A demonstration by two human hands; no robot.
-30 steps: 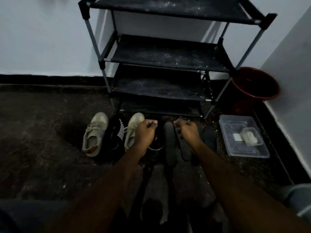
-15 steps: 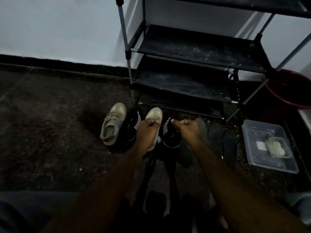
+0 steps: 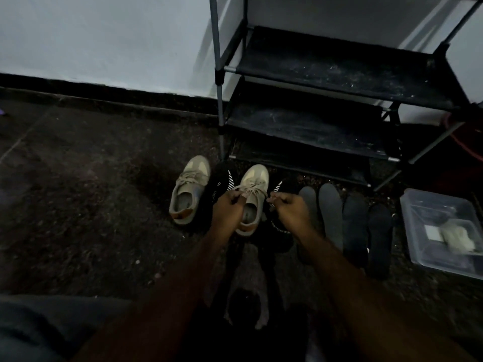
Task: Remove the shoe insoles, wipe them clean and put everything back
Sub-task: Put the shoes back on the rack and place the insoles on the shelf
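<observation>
Two beige sneakers stand on the dark floor before the rack. The left beige sneaker [image 3: 188,190] stands alone. My left hand [image 3: 226,211] and my right hand [image 3: 290,210] each pinch a lace of the right beige sneaker [image 3: 254,186], one on either side of it. A black sneaker [image 3: 222,182] with white stripes lies between the beige pair, and another black sneaker [image 3: 281,226] lies under my right hand. Several dark insoles [image 3: 331,212] lie side by side to the right.
A black shoe rack [image 3: 326,74] with dusty shelves stands behind the shoes against the white wall. A clear plastic box [image 3: 441,212] holding a pale cloth sits at the right. A red bucket rim [image 3: 467,142] shows at the far right edge.
The view has swung left and downward. Both hands moved from the black shoe area onto the right beige sneaker and took hold of its laces.
</observation>
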